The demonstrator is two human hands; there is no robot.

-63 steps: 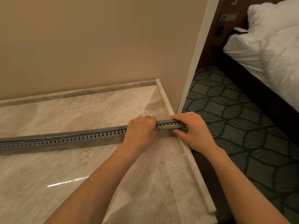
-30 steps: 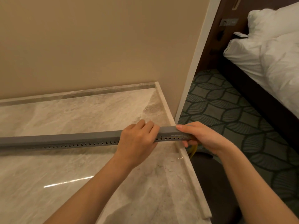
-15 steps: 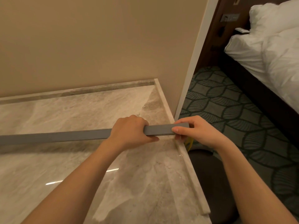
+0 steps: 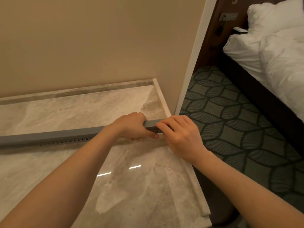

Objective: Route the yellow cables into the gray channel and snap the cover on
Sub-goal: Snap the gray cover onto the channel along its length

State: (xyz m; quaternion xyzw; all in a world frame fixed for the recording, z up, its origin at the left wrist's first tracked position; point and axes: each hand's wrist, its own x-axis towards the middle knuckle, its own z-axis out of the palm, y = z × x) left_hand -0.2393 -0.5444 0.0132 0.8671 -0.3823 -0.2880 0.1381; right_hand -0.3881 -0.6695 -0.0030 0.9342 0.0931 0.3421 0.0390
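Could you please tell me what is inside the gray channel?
No cables show: the gray channel is closed on top, its side slots look dark, and the left hand and right hand cover its end.

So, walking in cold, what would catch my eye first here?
A long gray channel lies across a glossy marble top, from the left edge to its right corner. There two bare hands meet on it: the left hand wraps round it, and the right hand lies over its end. Off to the right, a white bed stands above a dark leaf-patterned carpet.
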